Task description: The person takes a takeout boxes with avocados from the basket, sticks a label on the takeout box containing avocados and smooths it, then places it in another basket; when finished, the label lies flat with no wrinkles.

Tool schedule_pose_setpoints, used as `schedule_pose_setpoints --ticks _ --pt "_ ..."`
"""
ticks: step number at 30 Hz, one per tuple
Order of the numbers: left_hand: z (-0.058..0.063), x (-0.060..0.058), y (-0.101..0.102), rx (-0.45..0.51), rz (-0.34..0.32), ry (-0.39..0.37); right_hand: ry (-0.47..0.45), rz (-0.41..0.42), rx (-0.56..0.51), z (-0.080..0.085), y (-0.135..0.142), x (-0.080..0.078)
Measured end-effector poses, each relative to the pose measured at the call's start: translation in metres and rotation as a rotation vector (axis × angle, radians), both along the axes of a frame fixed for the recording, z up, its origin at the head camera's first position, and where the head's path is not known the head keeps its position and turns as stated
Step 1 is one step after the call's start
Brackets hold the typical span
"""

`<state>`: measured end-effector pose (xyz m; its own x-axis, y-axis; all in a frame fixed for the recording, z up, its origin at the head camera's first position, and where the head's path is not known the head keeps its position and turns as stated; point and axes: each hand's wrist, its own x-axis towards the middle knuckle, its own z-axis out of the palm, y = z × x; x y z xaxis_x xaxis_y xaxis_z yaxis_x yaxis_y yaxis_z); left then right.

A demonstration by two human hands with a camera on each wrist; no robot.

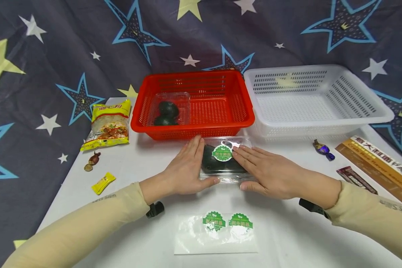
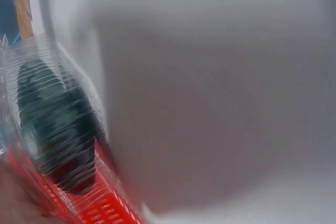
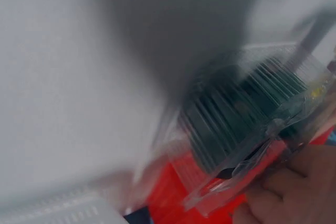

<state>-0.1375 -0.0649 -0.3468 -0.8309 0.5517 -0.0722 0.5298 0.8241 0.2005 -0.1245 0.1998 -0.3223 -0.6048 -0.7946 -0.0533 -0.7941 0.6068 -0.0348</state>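
Observation:
A clear plastic clamshell box (image 1: 226, 178) with dark green avocados (image 2: 58, 124) inside lies in front of the red basket. A round green-and-white sticker (image 1: 222, 153) is on its lid. My left hand (image 1: 185, 171) rests along the box's left side, fingers straight, thumb by the front edge. From the right, my right hand (image 1: 271, 169) lays its straight fingers on the lid, with the thumb near the front edge. Nearer me is a backing sheet (image 1: 214, 242) bearing two green stickers (image 1: 214, 221). The wrist views show the ridged box side, partly blurred.
A red basket (image 1: 194, 130) holds another clear box of avocados (image 1: 168, 109). To its right stands a white basket (image 1: 321, 124). A yellow food bag (image 1: 108, 126) and wrapped candies (image 1: 103, 183) lie left; a purple candy (image 1: 323, 149), brown bar (image 1: 356, 179) and pasta box (image 1: 378, 167) lie right.

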Motion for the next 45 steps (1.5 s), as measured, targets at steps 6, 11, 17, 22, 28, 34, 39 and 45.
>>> schedule_pose_setpoints --ticks 6,11,17,22,28,34,39,45 --pt "-0.002 -0.001 -0.006 0.058 -0.024 -0.015 -0.192 -0.158 -0.199 0.005 0.005 -0.004" --pt "-0.002 0.003 -0.010 0.083 -0.028 -0.003 -0.384 -0.435 -0.361 0.001 0.014 0.003" --pt "0.005 0.015 -0.010 0.109 0.004 -0.023 -0.754 -0.612 -0.628 -0.017 0.014 0.013" --pt "0.017 0.014 -0.020 0.151 0.047 -0.101 -0.849 -0.569 -0.706 -0.022 0.013 0.011" --pt "0.018 -0.005 -0.037 0.222 -0.014 -0.213 -0.869 -0.456 -0.633 -0.021 0.022 -0.014" --pt "0.008 -0.013 -0.038 0.287 -0.052 -0.312 -0.889 -0.376 -0.538 -0.021 0.026 -0.040" --pt "0.003 -0.005 -0.034 0.355 -0.046 -0.293 -0.901 -0.397 -0.632 -0.024 0.023 -0.039" --pt "0.004 0.015 -0.027 0.396 0.055 -0.278 -0.904 -0.586 -0.805 -0.024 0.007 -0.011"
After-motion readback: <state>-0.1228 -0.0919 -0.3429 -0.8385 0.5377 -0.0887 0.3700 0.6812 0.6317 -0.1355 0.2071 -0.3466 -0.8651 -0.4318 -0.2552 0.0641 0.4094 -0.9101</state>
